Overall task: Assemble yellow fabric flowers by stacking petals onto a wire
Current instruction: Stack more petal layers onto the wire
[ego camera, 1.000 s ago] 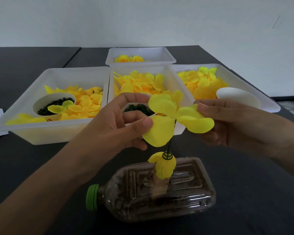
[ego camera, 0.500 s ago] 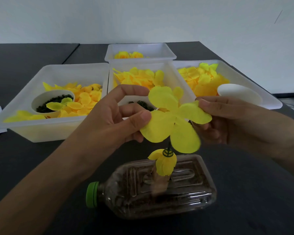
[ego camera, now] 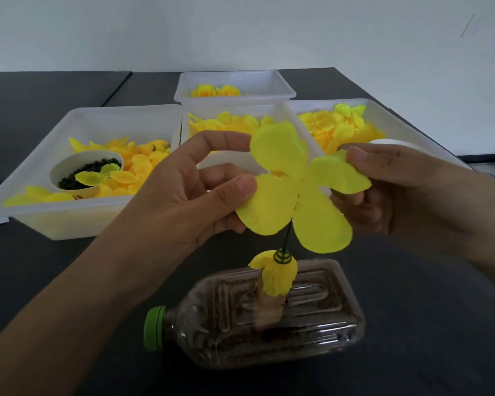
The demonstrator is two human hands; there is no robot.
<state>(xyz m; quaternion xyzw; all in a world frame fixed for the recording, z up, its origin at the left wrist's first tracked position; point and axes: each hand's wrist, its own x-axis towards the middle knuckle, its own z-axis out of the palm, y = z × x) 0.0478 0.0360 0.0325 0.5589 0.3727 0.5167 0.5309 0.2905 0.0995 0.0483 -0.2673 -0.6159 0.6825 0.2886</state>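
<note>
Both hands are up over the counter (ego camera: 26, 267), each pinching one lobe of the four-lobed petal piece (ego camera: 297, 187): my left hand (ego camera: 183, 201) has thumb and curled fingers clamped on the lower-left lobe, and my right hand (ego camera: 406, 192) nips the right lobe between thumb and fingertips. That piece is threaded at its centre onto the green wire (ego camera: 288, 234), which rises from the bottle (ego camera: 257, 315) lying on its side just in front of me, green cap to the left. Lower on that wire sits a folded yellow bud (ego camera: 276, 274) with a small green coil at its top, so I judge the core of this flower as already in place and the first open layer as just on, well above the bud and not yet slid down to it. What I reckon is left: seat this layer against the bud, then add further layers from the supply. Behind the hands stand white trays; the left tray (ego camera: 40, 178) holds loose yellow petals and a white cup (ego camera: 69, 164) of dark green bits, the middle tray (ego camera: 289, 115) and right tray (ego camera: 383, 110) hold more petals, and the far tray (ego camera: 283, 87) shows what look like a couple of finished yellow flowers (ego camera: 215, 90). So a few blooms seem done, plenty of petals remain, and this one is at an early stage.
</note>
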